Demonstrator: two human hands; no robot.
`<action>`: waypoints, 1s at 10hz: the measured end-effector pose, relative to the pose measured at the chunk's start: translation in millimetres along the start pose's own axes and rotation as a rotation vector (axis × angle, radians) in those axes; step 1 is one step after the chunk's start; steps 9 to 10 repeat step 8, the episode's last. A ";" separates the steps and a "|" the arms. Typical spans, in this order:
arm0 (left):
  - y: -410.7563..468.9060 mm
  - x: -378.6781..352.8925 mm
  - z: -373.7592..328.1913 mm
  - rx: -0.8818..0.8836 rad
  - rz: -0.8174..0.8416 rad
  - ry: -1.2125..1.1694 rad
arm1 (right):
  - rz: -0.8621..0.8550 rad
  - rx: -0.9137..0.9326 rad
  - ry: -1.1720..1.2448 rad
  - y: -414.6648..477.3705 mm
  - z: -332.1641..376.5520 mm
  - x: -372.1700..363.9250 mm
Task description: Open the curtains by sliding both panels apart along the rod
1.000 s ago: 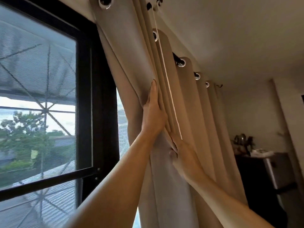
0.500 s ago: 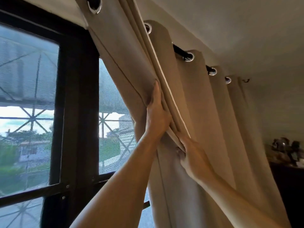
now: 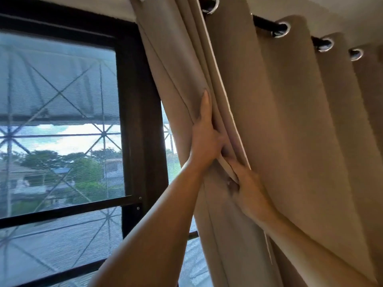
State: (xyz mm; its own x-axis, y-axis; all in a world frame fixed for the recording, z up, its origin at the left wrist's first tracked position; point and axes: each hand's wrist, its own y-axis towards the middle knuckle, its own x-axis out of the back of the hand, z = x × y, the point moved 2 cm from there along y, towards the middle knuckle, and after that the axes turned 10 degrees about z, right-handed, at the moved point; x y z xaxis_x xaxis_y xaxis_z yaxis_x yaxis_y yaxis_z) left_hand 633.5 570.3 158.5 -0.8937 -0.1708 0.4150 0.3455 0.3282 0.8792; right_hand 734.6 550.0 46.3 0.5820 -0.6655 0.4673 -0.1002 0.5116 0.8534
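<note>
Left hand [image 3: 204, 139] flat against bunched curtain [image 3: 290, 121] folds mid-frame, right hand [image 3: 249, 193] pinching edge just below (tight grip); rod [image 3: 263, 22] runs toward upper right.

Both my arms are stretched up, left hand [image 3: 204, 139] flat with fingers extended, right hand [image 3: 249, 193] just below it, fingers curled in a pinch.
</note>
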 end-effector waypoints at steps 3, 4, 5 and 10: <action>-68.5 82.3 11.8 0.011 0.020 0.062 | -0.033 -0.077 0.084 -19.9 68.9 -45.0; -108.2 113.4 20.9 0.019 0.035 0.083 | -0.021 -0.157 0.079 -30.4 101.8 -54.7; -157.4 154.0 37.7 0.024 0.041 0.091 | -0.025 -0.212 0.140 -45.1 140.8 -58.6; -379.6 291.9 86.6 0.405 0.080 0.064 | -0.286 -0.124 0.361 -77.1 263.9 -27.6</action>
